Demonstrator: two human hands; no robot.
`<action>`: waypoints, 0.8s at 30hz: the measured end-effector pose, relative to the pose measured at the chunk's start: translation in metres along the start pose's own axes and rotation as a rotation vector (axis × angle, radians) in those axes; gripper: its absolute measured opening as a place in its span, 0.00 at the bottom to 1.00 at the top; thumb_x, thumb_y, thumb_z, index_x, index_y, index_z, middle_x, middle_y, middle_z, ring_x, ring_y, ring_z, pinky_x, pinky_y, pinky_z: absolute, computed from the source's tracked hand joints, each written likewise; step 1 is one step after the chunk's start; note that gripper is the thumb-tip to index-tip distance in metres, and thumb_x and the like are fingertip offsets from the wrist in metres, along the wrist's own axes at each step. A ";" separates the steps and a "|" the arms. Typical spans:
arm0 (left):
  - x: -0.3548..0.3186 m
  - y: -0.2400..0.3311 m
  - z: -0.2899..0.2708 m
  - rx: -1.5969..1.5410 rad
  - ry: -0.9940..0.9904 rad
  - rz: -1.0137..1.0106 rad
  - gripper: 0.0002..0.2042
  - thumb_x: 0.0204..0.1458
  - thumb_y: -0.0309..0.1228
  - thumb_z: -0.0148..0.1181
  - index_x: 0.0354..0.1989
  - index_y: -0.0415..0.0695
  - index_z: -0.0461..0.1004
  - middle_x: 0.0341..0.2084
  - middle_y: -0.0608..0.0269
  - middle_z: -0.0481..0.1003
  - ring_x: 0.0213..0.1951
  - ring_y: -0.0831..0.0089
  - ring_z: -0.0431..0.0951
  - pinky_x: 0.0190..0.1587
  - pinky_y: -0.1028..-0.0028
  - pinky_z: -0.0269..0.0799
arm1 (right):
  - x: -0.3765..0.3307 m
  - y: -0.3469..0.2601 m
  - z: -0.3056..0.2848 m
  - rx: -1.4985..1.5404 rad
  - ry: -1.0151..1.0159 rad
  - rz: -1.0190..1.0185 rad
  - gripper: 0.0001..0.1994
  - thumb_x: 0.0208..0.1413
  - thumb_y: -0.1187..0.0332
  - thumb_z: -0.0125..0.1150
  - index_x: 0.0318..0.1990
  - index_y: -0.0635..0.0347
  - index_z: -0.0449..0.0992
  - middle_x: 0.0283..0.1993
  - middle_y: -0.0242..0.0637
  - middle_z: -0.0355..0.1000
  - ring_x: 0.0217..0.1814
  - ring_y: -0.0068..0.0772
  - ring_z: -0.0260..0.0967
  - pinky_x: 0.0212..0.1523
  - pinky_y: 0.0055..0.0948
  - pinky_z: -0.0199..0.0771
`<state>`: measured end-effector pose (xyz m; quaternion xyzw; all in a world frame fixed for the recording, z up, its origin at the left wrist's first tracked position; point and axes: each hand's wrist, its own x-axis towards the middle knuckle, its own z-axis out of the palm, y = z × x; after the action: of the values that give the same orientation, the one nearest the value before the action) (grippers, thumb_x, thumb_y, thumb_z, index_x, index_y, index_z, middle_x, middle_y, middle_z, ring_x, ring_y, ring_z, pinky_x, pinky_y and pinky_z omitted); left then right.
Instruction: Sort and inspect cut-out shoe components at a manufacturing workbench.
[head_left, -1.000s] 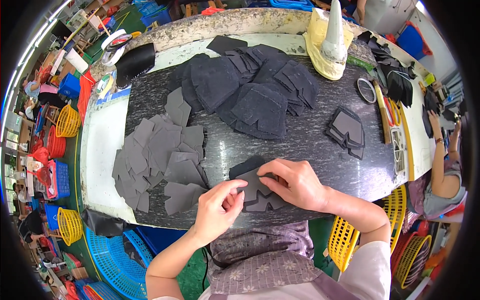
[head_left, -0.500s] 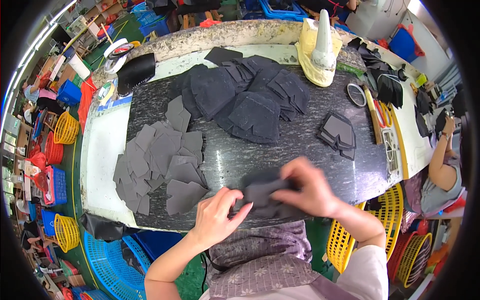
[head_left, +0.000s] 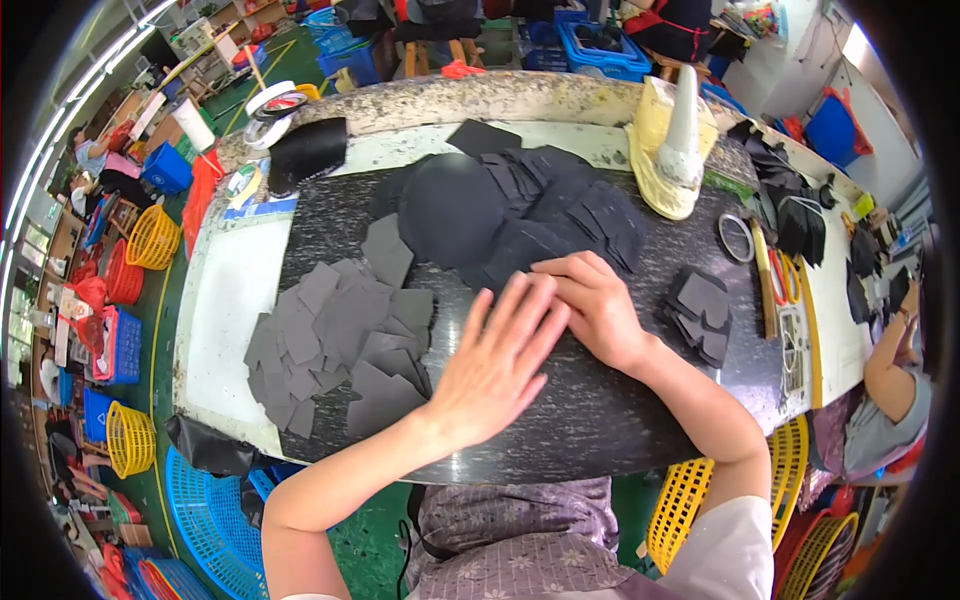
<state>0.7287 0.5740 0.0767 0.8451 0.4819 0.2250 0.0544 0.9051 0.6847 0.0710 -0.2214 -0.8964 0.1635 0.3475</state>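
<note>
My left hand is stretched out over the dark tabletop, fingers extended, holding nothing I can see. Its fingertips overlap my right hand, whose bent fingers lie together at the front edge of a heap of black fabric pieces. The right thumb and fingertips are partly hidden, so what they pinch cannot be made out. Left of my hands spreads a loose pile of grey cut pieces. Beyond my right wrist lies a small stack of black pieces with grey ones on top.
A pale cone-shaped horn rises from a yellow base at the back right. Tape rolls stand back left. A metal ring, a wooden-handled tool and orange-handled scissors lie right. A yellow basket and blue basket flank me below.
Both hands have left the near table edge for the black heap. The dark piece they handled is gone from there, and the small right stack looks fuller. The whole view has shifted slightly.
</note>
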 end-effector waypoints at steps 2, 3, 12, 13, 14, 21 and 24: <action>-0.004 -0.006 0.010 0.051 -0.035 0.082 0.41 0.49 0.37 0.66 0.72 0.45 0.53 0.72 0.50 0.45 0.73 0.51 0.45 0.70 0.45 0.44 | 0.000 0.006 0.002 0.147 0.031 0.111 0.12 0.51 0.76 0.63 0.45 0.63 0.80 0.48 0.39 0.75 0.50 0.41 0.71 0.54 0.36 0.70; -0.002 -0.007 0.010 0.060 -0.043 0.084 0.39 0.51 0.40 0.64 0.71 0.45 0.54 0.72 0.53 0.47 0.73 0.56 0.46 0.70 0.47 0.44 | 0.000 0.010 0.001 0.304 0.006 0.241 0.11 0.54 0.75 0.62 0.45 0.63 0.80 0.48 0.38 0.76 0.51 0.37 0.71 0.55 0.34 0.69; 0.000 -0.031 -0.007 -0.176 -0.003 0.052 0.28 0.55 0.37 0.61 0.64 0.41 0.63 0.68 0.51 0.55 0.65 0.56 0.61 0.67 0.56 0.55 | -0.052 -0.052 -0.068 -0.142 0.390 -0.040 0.13 0.57 0.67 0.63 0.44 0.66 0.78 0.52 0.40 0.75 0.49 0.30 0.72 0.53 0.32 0.67; -0.001 -0.038 -0.018 -0.371 -0.002 0.047 0.25 0.54 0.32 0.62 0.60 0.42 0.67 0.66 0.52 0.59 0.62 0.56 0.64 0.64 0.57 0.60 | -0.058 -0.065 -0.057 -0.103 0.052 -0.068 0.13 0.53 0.67 0.66 0.44 0.65 0.78 0.52 0.41 0.75 0.50 0.34 0.72 0.52 0.34 0.68; -0.003 -0.042 -0.039 -0.282 0.190 0.080 0.18 0.52 0.26 0.63 0.53 0.45 0.74 0.58 0.56 0.68 0.56 0.57 0.70 0.58 0.59 0.67 | -0.059 -0.080 -0.045 -0.070 -0.287 -0.091 0.14 0.50 0.68 0.68 0.44 0.64 0.78 0.52 0.41 0.75 0.51 0.37 0.72 0.52 0.37 0.68; -0.094 -0.060 -0.106 0.010 0.008 -0.135 0.19 0.46 0.29 0.67 0.49 0.44 0.76 0.46 0.60 0.73 0.51 0.60 0.70 0.56 0.63 0.62 | -0.013 -0.100 0.018 0.134 -0.233 -0.155 0.19 0.49 0.70 0.67 0.50 0.64 0.75 0.56 0.40 0.72 0.54 0.42 0.69 0.52 0.38 0.71; -0.109 -0.054 -0.088 0.089 0.012 -0.188 0.20 0.44 0.33 0.70 0.46 0.41 0.76 0.43 0.61 0.72 0.48 0.60 0.71 0.52 0.63 0.65 | 0.025 -0.112 0.062 0.181 -0.151 -0.129 0.23 0.51 0.72 0.65 0.56 0.63 0.70 0.49 0.42 0.73 0.49 0.44 0.71 0.47 0.37 0.73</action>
<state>0.6004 0.5000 0.1028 0.7964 0.5688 0.2023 0.0348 0.8140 0.5933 0.0910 -0.1179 -0.9141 0.2371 0.3072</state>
